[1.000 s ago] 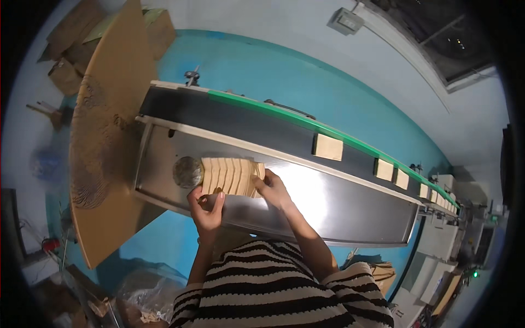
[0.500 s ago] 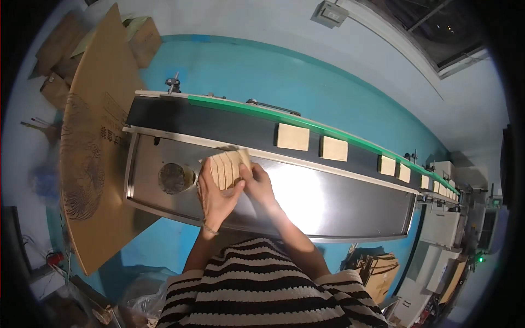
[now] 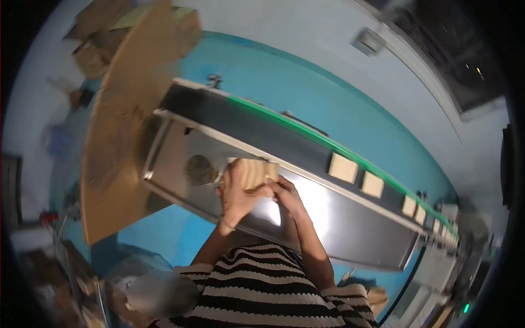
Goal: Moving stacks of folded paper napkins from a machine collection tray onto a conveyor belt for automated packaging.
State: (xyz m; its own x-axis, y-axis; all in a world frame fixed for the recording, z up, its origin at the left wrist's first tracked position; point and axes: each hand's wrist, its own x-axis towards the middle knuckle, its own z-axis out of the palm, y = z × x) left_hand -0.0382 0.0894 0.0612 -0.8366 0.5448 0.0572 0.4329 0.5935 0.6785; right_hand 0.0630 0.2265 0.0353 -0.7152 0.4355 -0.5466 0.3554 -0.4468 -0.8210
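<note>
Both hands hold a row of cream-coloured rectangular packets [image 3: 251,174], pressed side by side above a shallow steel tray [image 3: 350,224]. My left hand [image 3: 238,198] grips the row's left end, thumb stretched along the near side. At the right end, my right hand [image 3: 287,199] has its fingers closed against the last packet. Motion blur hides the packets' details. Just left of the left hand is a round, dark greyish disc [image 3: 200,169] in the tray. Beyond the tray runs a black conveyor belt [image 3: 246,123], carrying a cream packet [image 3: 343,167] and several more spaced out to the right.
A green guide rail [image 3: 290,124] edges the belt's far side, in front of a turquoise wall [image 3: 328,98]. A large cardboard sheet [image 3: 120,131] stands at the tray's left end. A blurred round grey shape [image 3: 163,293] is at lower left.
The whole view has tilted, so belt and tray now slope down to the right. My hands still hold the packet row, which sits farther right in the picture. The blurred grey shape has appeared.
</note>
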